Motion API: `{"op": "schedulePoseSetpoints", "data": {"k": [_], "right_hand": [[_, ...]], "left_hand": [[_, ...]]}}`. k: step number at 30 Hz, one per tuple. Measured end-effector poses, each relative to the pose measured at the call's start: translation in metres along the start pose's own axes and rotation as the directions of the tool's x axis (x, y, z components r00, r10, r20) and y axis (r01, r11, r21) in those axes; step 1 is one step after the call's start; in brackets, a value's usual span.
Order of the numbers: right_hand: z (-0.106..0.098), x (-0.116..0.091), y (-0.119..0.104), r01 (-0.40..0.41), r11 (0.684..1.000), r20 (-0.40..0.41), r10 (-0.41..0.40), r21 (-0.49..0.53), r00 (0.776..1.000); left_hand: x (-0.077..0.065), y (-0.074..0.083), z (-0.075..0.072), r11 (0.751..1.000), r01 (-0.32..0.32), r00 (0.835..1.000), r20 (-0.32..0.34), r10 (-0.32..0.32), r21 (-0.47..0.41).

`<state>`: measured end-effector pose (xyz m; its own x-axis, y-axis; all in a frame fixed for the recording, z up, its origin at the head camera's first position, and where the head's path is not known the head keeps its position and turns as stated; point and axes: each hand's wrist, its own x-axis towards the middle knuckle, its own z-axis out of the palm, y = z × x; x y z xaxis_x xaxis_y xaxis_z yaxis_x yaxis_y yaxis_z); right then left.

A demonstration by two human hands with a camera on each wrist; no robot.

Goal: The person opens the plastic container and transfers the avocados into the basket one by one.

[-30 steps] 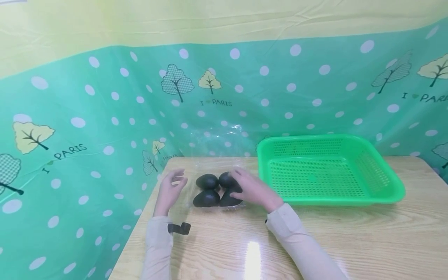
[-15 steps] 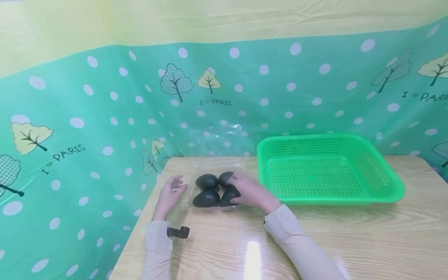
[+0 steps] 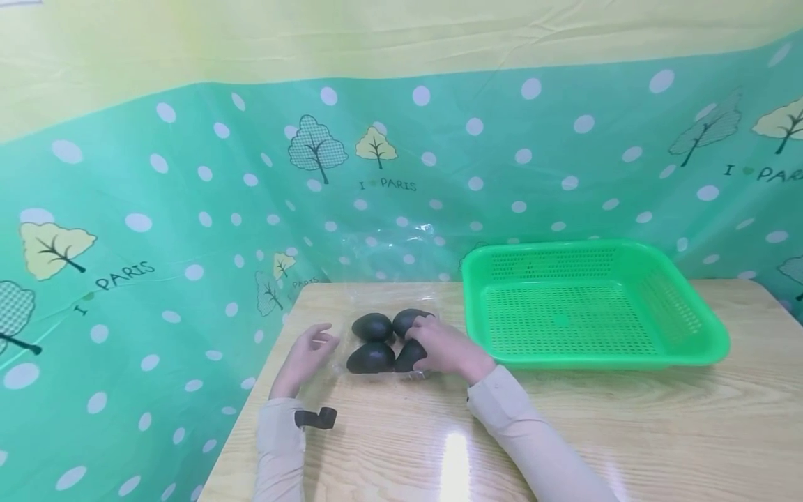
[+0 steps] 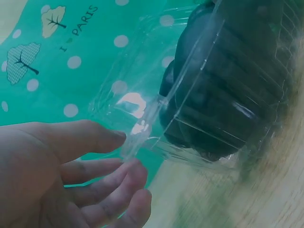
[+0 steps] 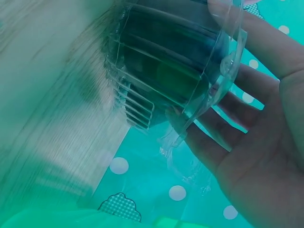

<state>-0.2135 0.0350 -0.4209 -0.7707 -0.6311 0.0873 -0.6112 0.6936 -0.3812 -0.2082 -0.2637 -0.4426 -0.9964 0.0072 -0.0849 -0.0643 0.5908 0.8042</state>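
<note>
Green perforated basket (image 3: pixel 596 360) on right half of wood-grain table (image 3: pixel 659 439). Backdrop sheet (image 3: pixel 207 279) behind: pale yellow top, teal below, white dots, tree prints (image 3: pixel 316 144), "PARIS" lettering (image 3: pixel 398 185). Bright glare streak (image 3: pixel 454 464) on table.

The green backdrop (image 3: pixel 539 188) bears printed lettering: "I PARIS", a small green mark between the words, upper centre of the head view and again at left. At the right edge it is cut off; left of centre, a faint "PARIS" shows. The left wrist view repeats "I PARIS" at upper left.
</note>
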Motion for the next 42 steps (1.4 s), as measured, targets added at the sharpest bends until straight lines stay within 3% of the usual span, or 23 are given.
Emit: {"op": "schedulePoseSetpoints", "data": {"k": [7, 21, 42], "right_hand": [[0.002, 0.002, -0.002, -0.002, 1.000, -0.014, 0.002, -0.024, 1.000], [-0.001, 0.007, -0.008, -0.014, 0.999, 0.042, 0.016, -0.053, 0.999], [0.000, 0.014, -0.008, -0.027, 0.995, 0.109, 0.037, -0.093, 0.993]], "left_hand": [[-0.002, 0.001, 0.000, 0.998, -0.012, 0.999, 0.034, 0.014, -0.066], [0.002, -0.002, 0.000, 0.990, -0.008, 0.998, 0.058, 0.016, -0.142], [0.000, -0.006, 0.004, 0.985, 0.003, 0.998, 0.056, 0.006, -0.173]]}}
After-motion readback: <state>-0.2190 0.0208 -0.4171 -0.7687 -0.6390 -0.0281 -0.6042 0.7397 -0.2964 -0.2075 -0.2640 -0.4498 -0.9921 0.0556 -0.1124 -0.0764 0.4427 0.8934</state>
